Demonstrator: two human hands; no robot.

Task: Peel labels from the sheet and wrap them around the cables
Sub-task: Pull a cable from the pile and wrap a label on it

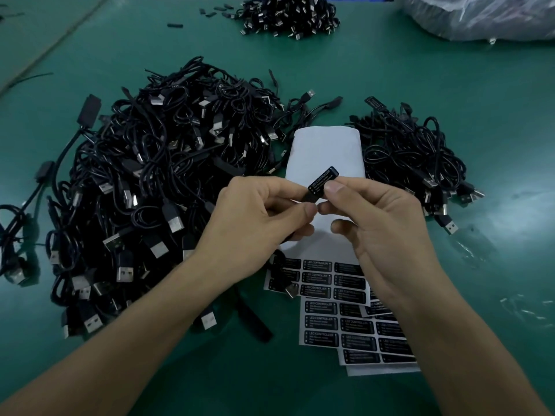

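Head view: over a green table (450, 85), the left hand (258, 217) and right hand (375, 223) meet above a bare white backing sheet (324, 148). Between them stands a black "LED CONTROLLER" label (322, 183), tilted. The right thumb and forefinger pinch its middle, and the left thumb and forefinger pinch its lower end. Whether a cable is already trapped there I cannot tell, though a USB plug (291, 291) lies below the left hand on the label sheets (330, 322).

A large pile of cables (162, 175) lies to the left and a smaller pile (414, 157) to the right.

To wrap well, I would keep the label taut and square to the cable. Fingertips should stay off the adhesive, the ends should meet evenly, and the fold should be pressed from the cable outward.
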